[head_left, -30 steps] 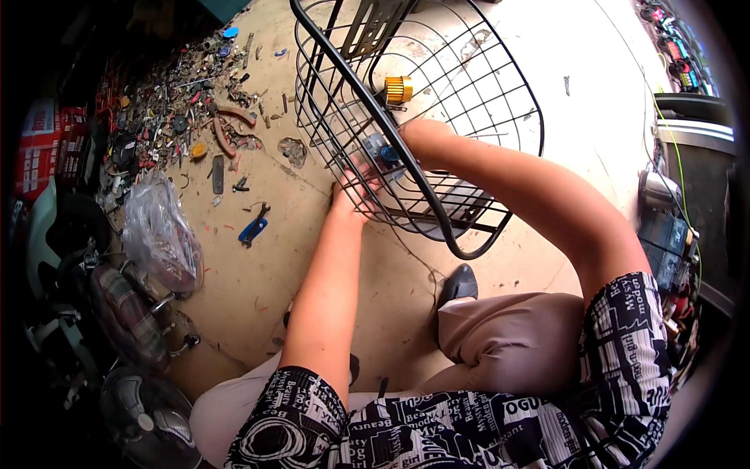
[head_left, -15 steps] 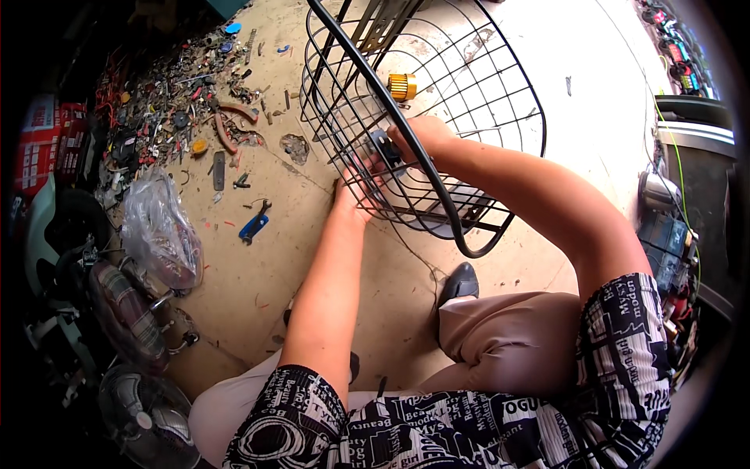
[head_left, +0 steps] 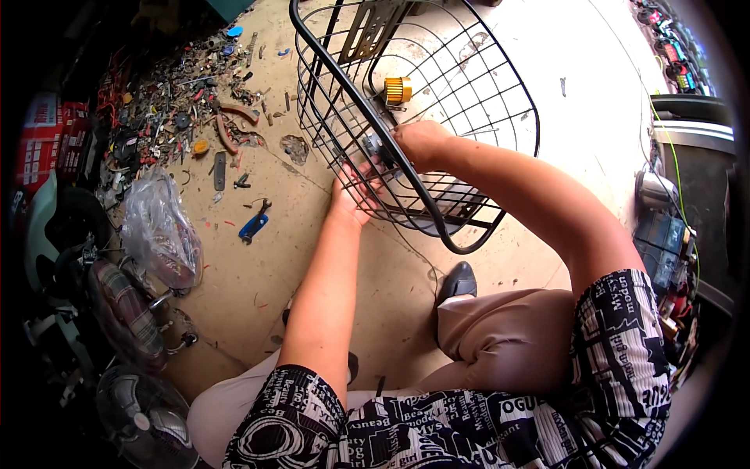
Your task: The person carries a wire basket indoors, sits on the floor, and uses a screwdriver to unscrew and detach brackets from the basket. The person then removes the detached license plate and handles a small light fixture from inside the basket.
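A black wire basket (head_left: pixel 500 102) with a thick black rim hangs tilted before me. My left hand (head_left: pixel 357 191) is under its near left side, palm up, fingers curled against the wires and partly hidden by them. Just above those fingers sits a small grey fitting (head_left: pixel 373 145) at the mesh. My right hand (head_left: pixel 422 145) reaches inside past the rim, closed beside this fitting; its fingertips are hidden, and I cannot make out what they hold. Beyond that hand, a yellow ribbed cylinder (head_left: pixel 397 90) shows within the basket. At the basket's back is a slotted metal bracket (head_left: pixel 373 30).
Scattered small parts cover the floor at far left, with red-handled pliers (head_left: pixel 227 129). A blue-handled tool (head_left: pixel 254 224) and a clear plastic bag (head_left: pixel 160 230) lie nearer. A fan (head_left: pixel 141 422) stands lower left. A dark battery-like box (head_left: pixel 662 246) is at right.
The basket has shifted slightly left and toward me, the yellow cylinder moving with it. My right hand has shifted slightly and the grey fitting appears turned; my left hand stays nearly in place.
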A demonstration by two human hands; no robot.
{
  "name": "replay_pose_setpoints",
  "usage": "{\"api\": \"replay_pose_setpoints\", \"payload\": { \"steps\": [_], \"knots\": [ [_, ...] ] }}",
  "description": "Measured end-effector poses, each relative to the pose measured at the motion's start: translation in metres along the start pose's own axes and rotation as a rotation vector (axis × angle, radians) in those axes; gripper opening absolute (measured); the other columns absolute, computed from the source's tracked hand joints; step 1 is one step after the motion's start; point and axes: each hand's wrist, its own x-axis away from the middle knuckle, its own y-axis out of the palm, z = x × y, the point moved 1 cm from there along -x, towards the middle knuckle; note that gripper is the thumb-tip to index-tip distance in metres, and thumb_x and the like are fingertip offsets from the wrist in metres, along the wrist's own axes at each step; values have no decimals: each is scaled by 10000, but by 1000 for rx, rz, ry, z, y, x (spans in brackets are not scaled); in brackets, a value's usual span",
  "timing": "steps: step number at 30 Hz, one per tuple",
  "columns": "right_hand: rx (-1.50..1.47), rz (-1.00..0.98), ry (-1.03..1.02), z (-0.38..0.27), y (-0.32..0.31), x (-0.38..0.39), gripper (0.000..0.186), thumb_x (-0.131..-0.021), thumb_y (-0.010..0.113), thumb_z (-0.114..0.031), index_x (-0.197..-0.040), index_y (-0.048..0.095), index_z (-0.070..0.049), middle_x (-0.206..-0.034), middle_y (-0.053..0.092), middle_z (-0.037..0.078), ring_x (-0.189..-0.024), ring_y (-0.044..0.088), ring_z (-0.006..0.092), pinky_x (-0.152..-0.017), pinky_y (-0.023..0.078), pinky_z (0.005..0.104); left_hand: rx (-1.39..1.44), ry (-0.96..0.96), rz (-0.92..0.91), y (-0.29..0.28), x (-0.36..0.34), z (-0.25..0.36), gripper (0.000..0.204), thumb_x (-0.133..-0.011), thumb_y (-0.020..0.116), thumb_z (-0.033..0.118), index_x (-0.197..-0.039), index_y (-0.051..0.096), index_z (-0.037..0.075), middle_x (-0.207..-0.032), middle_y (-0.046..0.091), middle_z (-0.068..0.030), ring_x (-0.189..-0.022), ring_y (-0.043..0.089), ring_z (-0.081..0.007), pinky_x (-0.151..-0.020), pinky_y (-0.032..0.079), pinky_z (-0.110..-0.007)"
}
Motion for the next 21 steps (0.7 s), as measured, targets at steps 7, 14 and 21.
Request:
{"api": "replay_pose_setpoints", "payload": {
  "steps": [7,14,21],
  "knots": [
    [-163,-46,105,-2,-5,-1,268,-712,645,-285,-933,665,-136,-870,684,108,-864,653,308,-741,521,410,6,-70,-31,-5,-7,4,554,-979,293,517,-1126,589,72,-822,635,-1,-546,505,-95,-503,425,-235],
    [-158,-25,65,-10,-21,1,264,-724,640,-265,-941,661,-117,-869,679,123,-863,649,324,-750,518,426,-49,-15,-42,-2,2,1,574,-992,210,465,-1111,613,74,-878,670,-13,-641,584,-119,-552,505,-259],
    [-41,465,77,-26,-109,44,166,-759,572,-177,-861,616,-53,-791,652,152,-767,642,352,-675,526,449,113,-21,-229,-41,-3,11,626,-957,371,487,-1220,532,-58,-1102,609,-186,-865,593,-252,-786,519,-319]
  ]
}}
